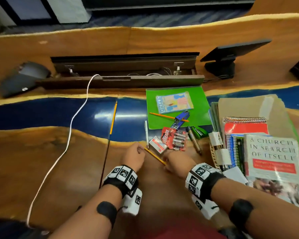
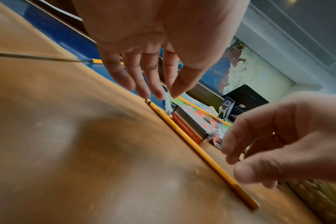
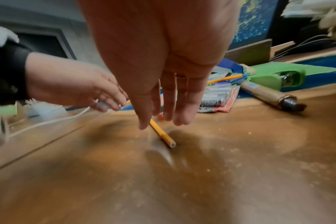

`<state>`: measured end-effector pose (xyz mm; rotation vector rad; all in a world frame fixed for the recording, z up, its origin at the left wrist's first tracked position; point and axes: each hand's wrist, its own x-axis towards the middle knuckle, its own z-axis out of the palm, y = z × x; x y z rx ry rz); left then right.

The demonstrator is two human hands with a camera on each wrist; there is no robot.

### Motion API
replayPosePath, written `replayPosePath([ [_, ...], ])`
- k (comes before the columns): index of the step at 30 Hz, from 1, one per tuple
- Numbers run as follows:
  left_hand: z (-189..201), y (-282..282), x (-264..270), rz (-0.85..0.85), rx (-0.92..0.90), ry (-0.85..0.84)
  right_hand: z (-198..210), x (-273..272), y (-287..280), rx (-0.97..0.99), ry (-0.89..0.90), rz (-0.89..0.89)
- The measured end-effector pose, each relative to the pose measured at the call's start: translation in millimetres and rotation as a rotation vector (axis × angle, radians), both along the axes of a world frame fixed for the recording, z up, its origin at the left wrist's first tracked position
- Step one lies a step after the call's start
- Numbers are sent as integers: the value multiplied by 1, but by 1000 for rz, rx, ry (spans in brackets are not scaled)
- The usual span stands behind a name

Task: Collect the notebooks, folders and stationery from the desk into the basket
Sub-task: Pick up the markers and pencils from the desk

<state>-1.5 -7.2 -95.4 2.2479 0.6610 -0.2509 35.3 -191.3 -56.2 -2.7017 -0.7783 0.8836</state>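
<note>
Pick-up step: left hand (image 1: 134,155) and right hand (image 1: 175,163), fingers relaxed and holding nothing, flank the yellow pencil (image 1: 154,156) near the desk's (image 1: 59,161) front edge; next, pinching it.

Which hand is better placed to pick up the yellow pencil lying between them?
Probably the right hand: its open fingers hang directly over the pencil near its blunt end, and the basket sits on that side. The left hand only reaches the far tip.
</note>
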Motion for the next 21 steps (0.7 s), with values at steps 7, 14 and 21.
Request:
replayPosePath([
  [7, 5, 5, 43, 9, 185, -20, -10, 3, 0, 25, -42, 43],
  [14, 4, 0, 80, 7, 133, 84, -5, 1, -21, 185, -2, -160],
  [21, 5, -3, 91, -24, 150, 167, 26, 8, -57, 669, -8, -492],
])
